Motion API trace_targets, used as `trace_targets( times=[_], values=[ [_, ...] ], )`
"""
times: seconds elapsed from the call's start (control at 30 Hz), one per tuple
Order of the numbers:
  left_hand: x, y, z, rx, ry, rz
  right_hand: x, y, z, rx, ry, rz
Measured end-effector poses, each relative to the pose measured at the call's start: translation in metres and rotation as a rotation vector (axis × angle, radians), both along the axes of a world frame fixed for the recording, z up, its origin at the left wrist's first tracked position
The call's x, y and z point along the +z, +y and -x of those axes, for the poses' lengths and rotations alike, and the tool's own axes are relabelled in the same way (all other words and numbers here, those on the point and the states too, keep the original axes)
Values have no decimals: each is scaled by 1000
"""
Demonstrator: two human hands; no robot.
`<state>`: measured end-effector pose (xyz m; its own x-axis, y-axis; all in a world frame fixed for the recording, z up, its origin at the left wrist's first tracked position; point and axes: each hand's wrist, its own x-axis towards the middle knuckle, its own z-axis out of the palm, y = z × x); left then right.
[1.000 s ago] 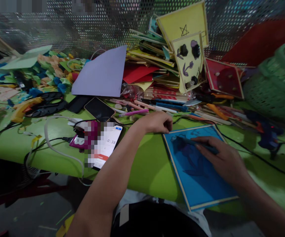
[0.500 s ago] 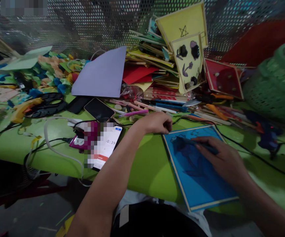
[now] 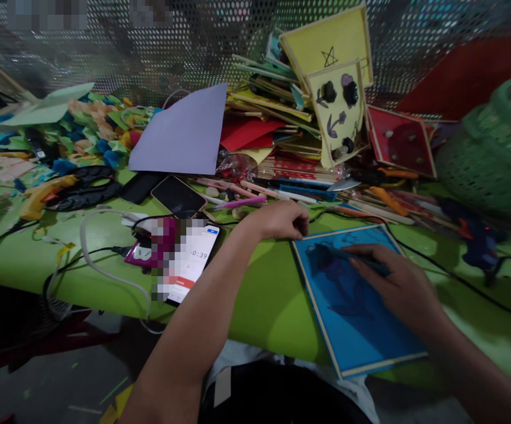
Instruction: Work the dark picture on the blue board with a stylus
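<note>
From the head camera, looking down over the person's arms: a blue board (image 3: 356,330) with a pale wooden rim lies flat on the green counter (image 3: 264,294), close to its near edge. The right hand (image 3: 396,282) rests on the board, closed around a dark pen (image 3: 348,256) whose tip touches the drawing. The left hand (image 3: 282,221) sits at the board's far left corner with its fingers curled down; whether it pinches the rim or only presses there I cannot tell. Just beside the left forearm lies a lit phone (image 3: 193,259). Behind are a purple sheet (image 3: 184,135), a heap of boards (image 3: 339,106) and a green basket (image 3: 494,153).
</note>
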<state>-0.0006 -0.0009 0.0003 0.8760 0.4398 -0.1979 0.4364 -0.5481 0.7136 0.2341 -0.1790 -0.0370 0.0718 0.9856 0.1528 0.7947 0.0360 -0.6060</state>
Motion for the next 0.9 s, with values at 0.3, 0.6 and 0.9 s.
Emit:
trace_targets(
  times=[0.3, 0.6, 0.9],
  values=[
    [4, -1, 0, 2, 18, -4, 0, -6, 2, 43, 38, 22],
    [2, -1, 0, 6, 17, -23, -1, -5, 2, 45, 36, -9],
    [1, 0, -1, 0, 15, 0, 1, -7, 3, 90, 64, 26]
  ],
)
